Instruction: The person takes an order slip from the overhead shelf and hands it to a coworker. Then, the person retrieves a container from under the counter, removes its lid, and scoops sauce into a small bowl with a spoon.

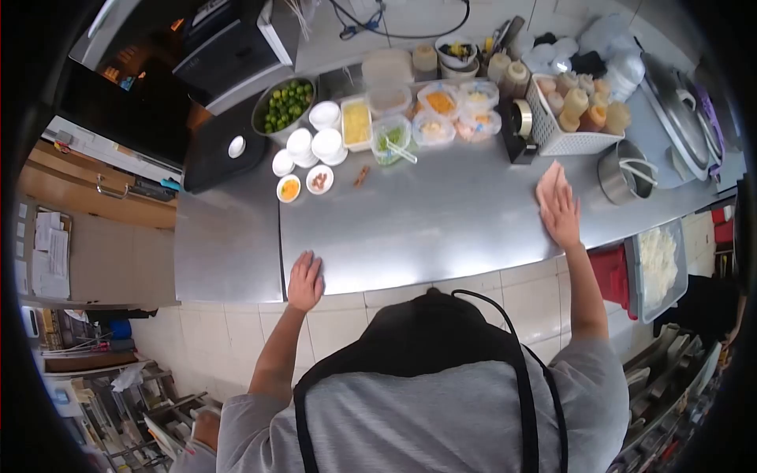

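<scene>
My left hand (305, 280) rests on the front edge of the steel counter (410, 229), fingers laid out, holding nothing. Toward the right end of the counter, my right hand (561, 215) lies with fingers spread on a pink cloth (551, 183), which sticks out beyond the fingertips. Up from my left hand stand a small cup with orange food (289, 188) and a small cup with brown bits (319, 180). A small brown piece (362, 175) lies on the steel to the right of these cups.
Behind are white cup stacks (327, 144), a bowl of limes (289, 106), a yellow-filled tray (356, 124) and lidded tubs (435, 128). At right stand a black dispenser (517, 130), a white basket of bottles (579, 142) and a metal pot (623, 177). Part of another person shows at lower left.
</scene>
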